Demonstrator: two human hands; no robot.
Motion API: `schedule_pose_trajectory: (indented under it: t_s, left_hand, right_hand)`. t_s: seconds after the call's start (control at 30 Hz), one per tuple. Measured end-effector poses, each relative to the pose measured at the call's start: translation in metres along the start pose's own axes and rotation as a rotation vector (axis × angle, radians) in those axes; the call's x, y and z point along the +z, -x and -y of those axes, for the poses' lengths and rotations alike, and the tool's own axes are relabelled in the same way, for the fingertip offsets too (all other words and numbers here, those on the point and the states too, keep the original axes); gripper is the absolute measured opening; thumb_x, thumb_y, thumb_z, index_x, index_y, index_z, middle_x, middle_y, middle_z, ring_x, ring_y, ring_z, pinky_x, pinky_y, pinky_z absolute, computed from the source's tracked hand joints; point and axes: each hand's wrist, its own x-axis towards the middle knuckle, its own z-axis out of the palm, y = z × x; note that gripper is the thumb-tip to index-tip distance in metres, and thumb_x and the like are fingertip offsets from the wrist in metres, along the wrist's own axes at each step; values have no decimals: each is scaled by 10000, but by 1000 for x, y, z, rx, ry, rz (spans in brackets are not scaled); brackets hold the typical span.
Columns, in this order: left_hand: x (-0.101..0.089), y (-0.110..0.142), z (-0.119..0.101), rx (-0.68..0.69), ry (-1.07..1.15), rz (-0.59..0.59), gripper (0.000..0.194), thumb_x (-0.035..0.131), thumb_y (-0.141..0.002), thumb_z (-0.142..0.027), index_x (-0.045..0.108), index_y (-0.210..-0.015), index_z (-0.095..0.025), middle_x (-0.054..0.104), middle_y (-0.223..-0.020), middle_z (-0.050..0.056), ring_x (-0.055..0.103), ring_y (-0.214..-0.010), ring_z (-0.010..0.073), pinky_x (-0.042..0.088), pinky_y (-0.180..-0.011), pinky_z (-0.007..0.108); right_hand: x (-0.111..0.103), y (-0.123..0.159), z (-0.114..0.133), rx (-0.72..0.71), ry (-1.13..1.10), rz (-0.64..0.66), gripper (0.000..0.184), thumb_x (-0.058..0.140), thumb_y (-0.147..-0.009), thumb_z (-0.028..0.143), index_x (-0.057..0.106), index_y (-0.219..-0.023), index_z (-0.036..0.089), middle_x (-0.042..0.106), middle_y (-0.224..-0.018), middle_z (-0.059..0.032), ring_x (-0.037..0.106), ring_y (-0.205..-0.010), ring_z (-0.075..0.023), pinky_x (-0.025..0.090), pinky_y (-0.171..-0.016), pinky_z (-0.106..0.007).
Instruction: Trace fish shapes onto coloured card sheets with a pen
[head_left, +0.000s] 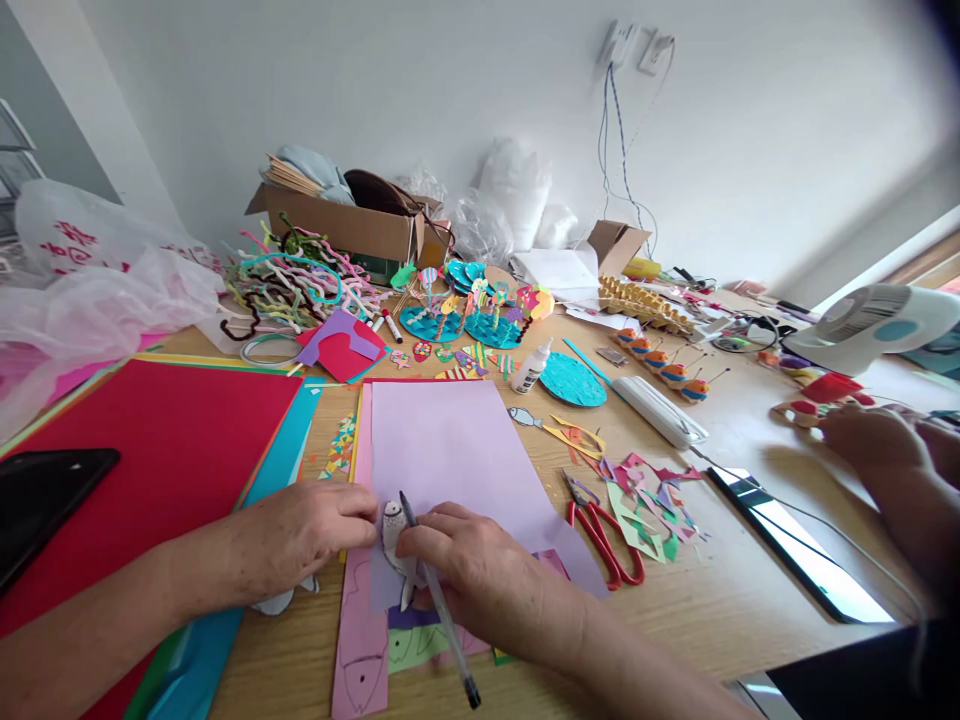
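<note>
A sheet of lavender paper (442, 430) lies before me, with a small white paper fish (393, 540) with drawn scales on its lower left. My right hand (480, 560) is closed around a clear ballpoint pen (442, 610), its dark end toward me, and the fingers rest by the fish. On the fish's other side, my left hand (330, 530) has curled fingers at the paper's left edge; whatever they pinch is hidden. Under the lavender sheet, a pink strip (362, 650) and a green strip (416, 645) show drawn fish outlines. Another pale cutout (276, 602) shows partly under my left wrist.
Red-handled scissors (606, 535) lie right of the paper, beside coloured scraps (652, 500). Red sheets (202, 430) and a black phone (52, 500) are at left. Behind are a glue bottle (532, 367) and pipe cleaners (300, 280). Another person's hands (877, 440) work at far right.
</note>
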Motion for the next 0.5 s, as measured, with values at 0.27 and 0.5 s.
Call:
schedule_pose_trajectory:
  t_s: [0.27,0.5]
  left_hand:
    - [-1,-2,0,18,18,-23,306,430,-860,15,661,-858,-186,628,-888,23,590,-800,160,447,-712,218]
    - [-2,-2,1,43,61,-44,286,423,-890,-9,635,-858,-199,629,-932,16,585,-871,161,435,-781,223]
  right_hand:
    - [10,-9,-4,3,48,-57,187,579,-846,88,597,-1021,151,657,-916,-57,581,-860,-190,443,-740,-249]
    - [16,-11,0,64,72,-107,115,603,-848,123,587,-950,175,647,-869,-30,575,-793,-180,427,-694,-250]
